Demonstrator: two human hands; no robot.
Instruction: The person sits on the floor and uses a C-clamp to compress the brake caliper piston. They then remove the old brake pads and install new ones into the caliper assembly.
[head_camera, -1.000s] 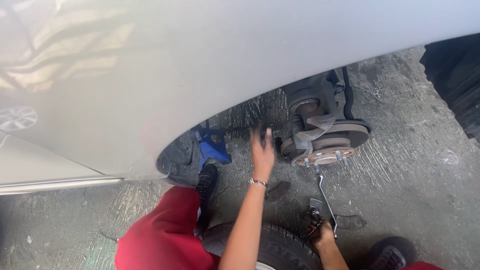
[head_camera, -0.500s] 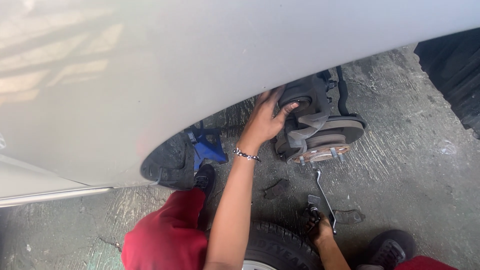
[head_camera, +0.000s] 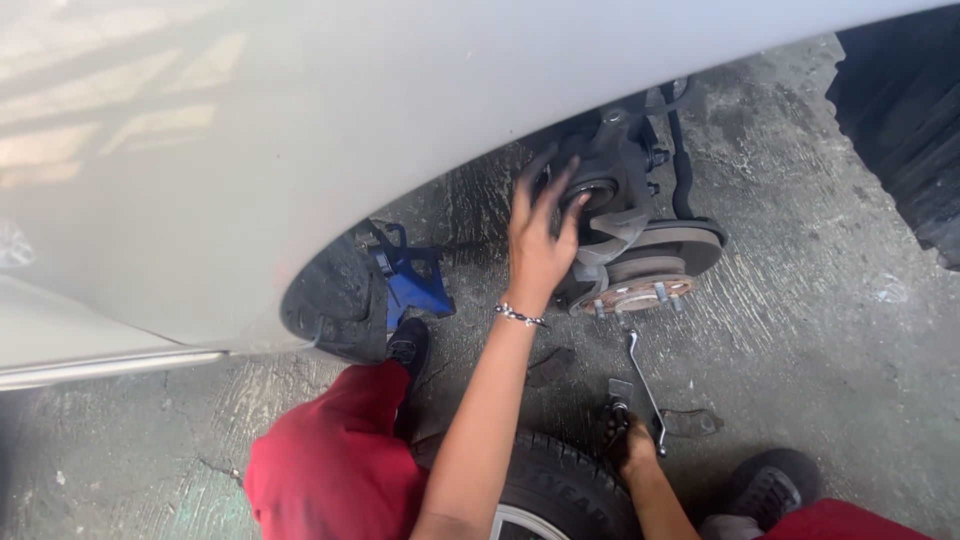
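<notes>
My left hand (head_camera: 540, 238), with a bracelet on the wrist, reaches up into the wheel arch. Its fingers are spread against the grey brake caliper (head_camera: 612, 190). Below the caliper sit the brake disc and the wheel hub (head_camera: 645, 285) with its studs. My right hand (head_camera: 630, 442) rests low on the concrete floor, closed around a small dark tool (head_camera: 617, 395). A long silver wrench (head_camera: 645, 385) lies on the floor right beside that hand.
The silver car body (head_camera: 300, 130) fills the top left. A blue jack stand (head_camera: 412, 278) stands under the sill. I sit on a removed wheel (head_camera: 560, 490), red trousers either side. Two dark brake pads (head_camera: 692, 422) (head_camera: 548, 366) lie on the floor. Another tyre (head_camera: 905, 130) is at the right.
My left hand rose from below the hub to the caliper, and its fingers now press on it. My right hand stayed on the floor with the tool.
</notes>
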